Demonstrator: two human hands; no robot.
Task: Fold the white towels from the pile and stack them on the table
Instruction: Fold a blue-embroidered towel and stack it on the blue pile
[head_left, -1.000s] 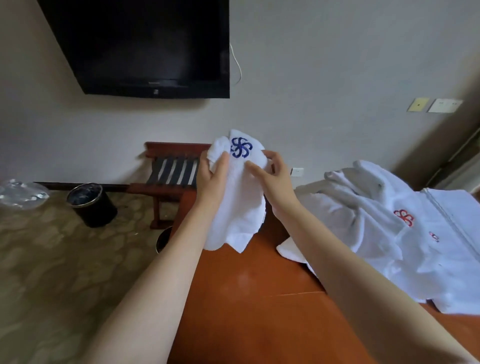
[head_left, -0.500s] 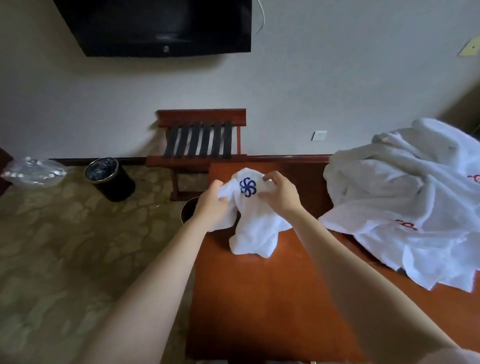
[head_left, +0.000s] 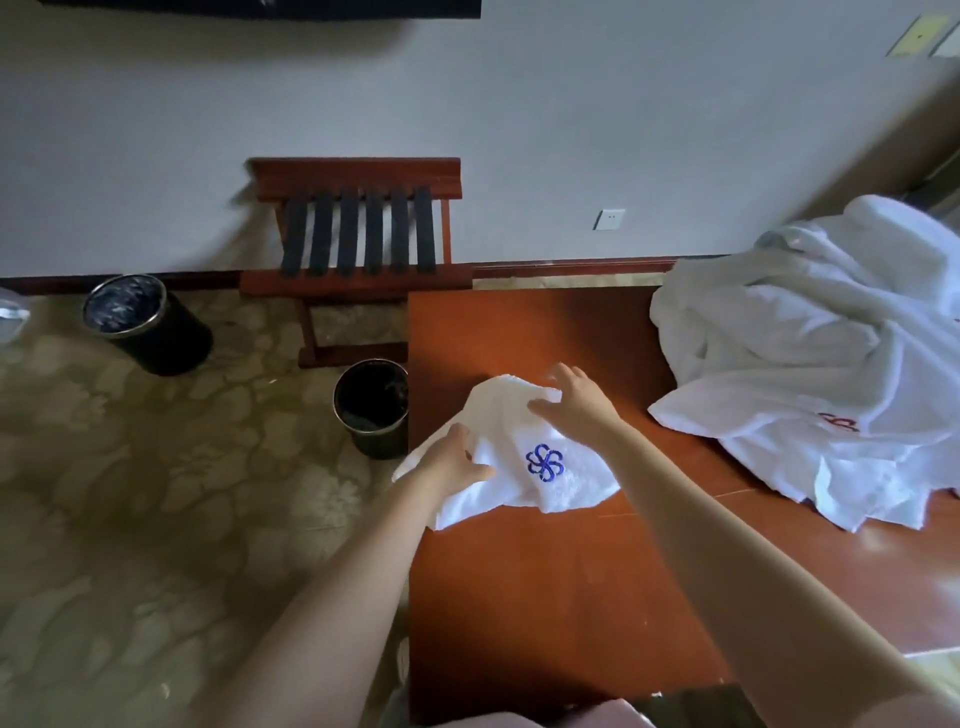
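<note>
A small white towel (head_left: 524, 457) with a blue flower logo lies crumpled on the left part of the red-brown table (head_left: 545, 597), its near-left corner hanging over the table edge. My left hand (head_left: 454, 462) holds the towel's left side, with the fingers curled into the cloth. With spread fingers, my right hand (head_left: 574, 400) rests on the towel's far edge. The pile of white towels (head_left: 810, 364), marked with a red logo, sits on the table's right side, apart from both hands.
A black waste bin (head_left: 371, 408) stands on the floor right against the table's left edge, and a second bin (head_left: 143, 325) is farther left. A wooden luggage rack (head_left: 358, 249) stands by the wall beyond the table. Patterned carpet covers the floor on the left.
The towel has come down from the air onto the table and spread out. My right hand let go of its pinch and opened over the cloth. The camera tilted down.
</note>
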